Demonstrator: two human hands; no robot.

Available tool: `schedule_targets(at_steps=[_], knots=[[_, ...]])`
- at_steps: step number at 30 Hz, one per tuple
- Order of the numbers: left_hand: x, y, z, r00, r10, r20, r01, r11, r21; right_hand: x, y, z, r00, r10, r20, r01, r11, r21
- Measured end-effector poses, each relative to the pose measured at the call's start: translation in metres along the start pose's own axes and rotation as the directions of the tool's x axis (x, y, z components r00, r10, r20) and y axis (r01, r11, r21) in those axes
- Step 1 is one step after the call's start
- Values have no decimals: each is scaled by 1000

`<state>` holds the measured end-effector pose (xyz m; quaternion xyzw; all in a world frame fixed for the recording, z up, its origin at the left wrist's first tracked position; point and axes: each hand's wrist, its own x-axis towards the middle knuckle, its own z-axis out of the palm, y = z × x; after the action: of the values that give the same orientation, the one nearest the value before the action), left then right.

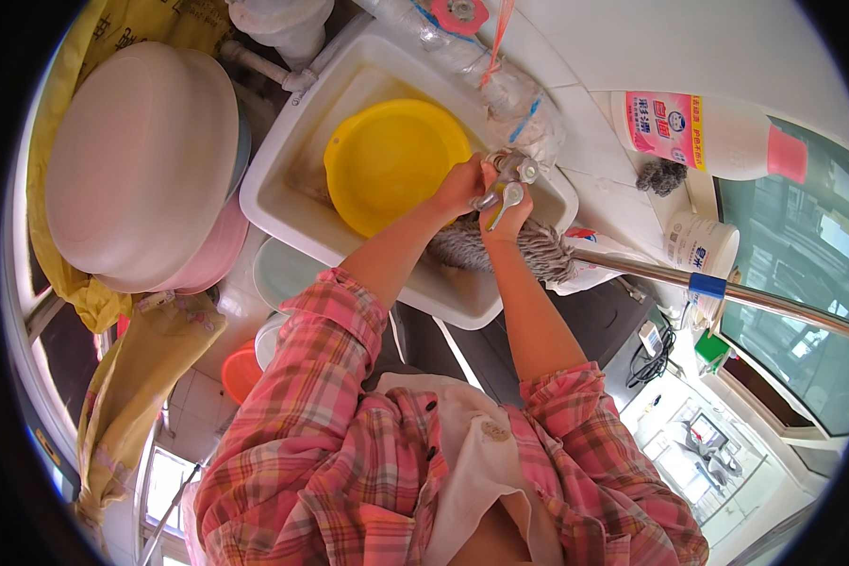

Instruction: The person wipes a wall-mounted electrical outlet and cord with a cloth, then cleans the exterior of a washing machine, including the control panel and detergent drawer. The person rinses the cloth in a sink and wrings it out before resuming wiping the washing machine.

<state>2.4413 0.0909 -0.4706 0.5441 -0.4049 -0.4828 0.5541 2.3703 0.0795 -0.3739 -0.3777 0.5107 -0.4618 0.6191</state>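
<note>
Both of my hands meet at a metal tap (516,170) over the right side of a white sink (283,205). My left hand (461,185) is bent beside the tap's spout. My right hand (508,221) lies partly behind the tap's lever handle. The fingers of both are largely hidden, so I cannot tell whether they grip anything. A yellow plastic basin (396,163) sits in the sink, left of my hands. Under my right wrist, a grey mop head (467,247) rests in the sink, with its steel pole (637,267) reaching out to the right.
Large plastic basins (141,170) are stacked at left beside a yellow cloth (148,347). A wrapped pipe (516,106) with a red valve wheel (460,10) runs behind the sink. At right are a detergent bottle (736,138) and a white tub (700,244). An orange basin (240,371) is below left.
</note>
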Motion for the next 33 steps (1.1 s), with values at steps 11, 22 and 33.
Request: schedule_targets(at_steps=[11,22,33], knots=[[2,14,-3,997,-80,7,80,994,-78,7,7,-4,997,-70,-22,65,982,-180],[8,-18,5,995,-62,84,75,984,-161,8,7,-7,988,-154,18,150,924,-352],[12,-19,17,1000,1,21,3,974,-226,3,0,0,927,-334,168,326,501,-802]])
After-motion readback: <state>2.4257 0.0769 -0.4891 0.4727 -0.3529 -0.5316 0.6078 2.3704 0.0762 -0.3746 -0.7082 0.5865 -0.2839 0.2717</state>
